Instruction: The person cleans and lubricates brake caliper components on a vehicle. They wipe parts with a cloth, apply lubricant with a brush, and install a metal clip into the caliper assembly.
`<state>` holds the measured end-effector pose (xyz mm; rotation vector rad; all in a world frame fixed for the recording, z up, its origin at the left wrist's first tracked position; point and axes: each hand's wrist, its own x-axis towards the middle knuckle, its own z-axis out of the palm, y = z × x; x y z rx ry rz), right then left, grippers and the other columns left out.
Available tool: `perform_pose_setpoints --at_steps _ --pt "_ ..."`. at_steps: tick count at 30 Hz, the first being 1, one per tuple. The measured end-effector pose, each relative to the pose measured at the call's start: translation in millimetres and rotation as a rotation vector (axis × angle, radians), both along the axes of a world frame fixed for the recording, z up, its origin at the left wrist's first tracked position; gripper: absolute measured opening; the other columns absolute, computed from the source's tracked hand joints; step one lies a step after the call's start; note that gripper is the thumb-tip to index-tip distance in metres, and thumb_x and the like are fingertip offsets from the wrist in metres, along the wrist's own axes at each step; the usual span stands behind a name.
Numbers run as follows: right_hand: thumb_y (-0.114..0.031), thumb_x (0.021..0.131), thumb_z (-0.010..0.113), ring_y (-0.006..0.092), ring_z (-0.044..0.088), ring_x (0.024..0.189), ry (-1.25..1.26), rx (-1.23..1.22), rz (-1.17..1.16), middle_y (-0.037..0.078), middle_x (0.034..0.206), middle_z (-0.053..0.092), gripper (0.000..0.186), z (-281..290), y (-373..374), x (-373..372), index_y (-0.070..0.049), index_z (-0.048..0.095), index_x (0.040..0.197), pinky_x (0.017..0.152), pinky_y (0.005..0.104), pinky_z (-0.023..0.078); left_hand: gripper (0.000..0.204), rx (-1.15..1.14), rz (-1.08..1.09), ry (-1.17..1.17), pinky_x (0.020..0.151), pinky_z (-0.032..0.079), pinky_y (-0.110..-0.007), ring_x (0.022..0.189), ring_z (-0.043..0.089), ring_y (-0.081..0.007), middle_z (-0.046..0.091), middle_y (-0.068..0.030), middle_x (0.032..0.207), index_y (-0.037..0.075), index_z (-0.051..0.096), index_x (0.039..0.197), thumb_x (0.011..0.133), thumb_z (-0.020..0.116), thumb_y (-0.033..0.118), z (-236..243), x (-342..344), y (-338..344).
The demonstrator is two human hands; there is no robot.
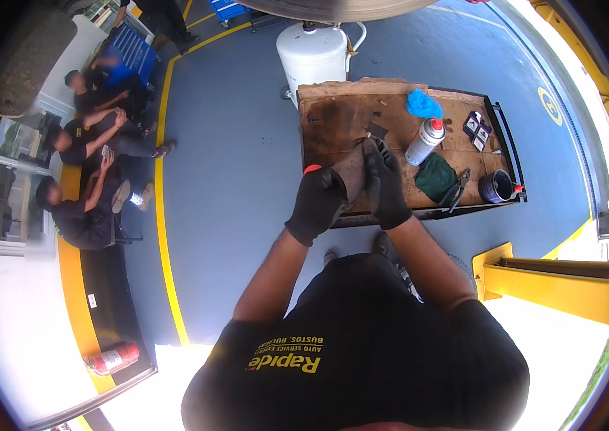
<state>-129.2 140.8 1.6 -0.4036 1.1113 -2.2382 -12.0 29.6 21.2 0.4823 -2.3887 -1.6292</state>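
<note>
My left hand (316, 201), in a black glove, is closed on a brown sheet-like piece (349, 174), with a small red item (311, 168) showing at its fingers. My gloved right hand (383, 179) grips the piece's other side. Both are over a cardboard-lined metal cart (333, 118). On it, right of my hands, are a spray can (424, 146) with a red top, a blue cloth (423, 104), a dark green cloth (432, 178), pliers (457, 190), a dark tin (493, 185) and small dark packs (478, 131).
A white tank (310, 57) stands behind the cart beneath a round metal rim (333, 8). Several people (81, 215) sit along the left wall beside blue tool cabinets (135, 50). A red extinguisher (114, 357) is at lower left, a yellow post (548, 284) at right.
</note>
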Motion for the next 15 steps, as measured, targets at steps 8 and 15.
perform_pose_setpoints --at_steps 8,15 --pt "-0.015 0.105 0.06 0.0009 0.05 0.08 -0.04 0.002 0.077 -0.005 0.09 0.057 0.011 24.0 5.8 9.9 -0.005 0.062 0.104 0.071 0.0189 0.044 0.023 0.406 0.136 0.177 0.077 0.055 -0.025 0.087 0.066 -0.0112 0.073 -0.007 0.101 -0.005 0.069 0.114 0.093 0.068 0.005 3.4 2.0 13.4" --pt "-0.017 0.105 0.061 0.0018 0.049 0.08 -0.034 -0.049 0.028 -0.004 0.091 0.057 0.012 17.4 5.2 -2.8 -0.005 0.062 0.104 0.07 0.0194 0.044 0.023 -0.251 0.165 0.272 0.073 0.056 -0.035 0.079 0.069 -0.0202 0.073 -0.011 0.088 -0.001 0.07 0.102 0.083 0.077 0.008 11.3 1.7 18.0"
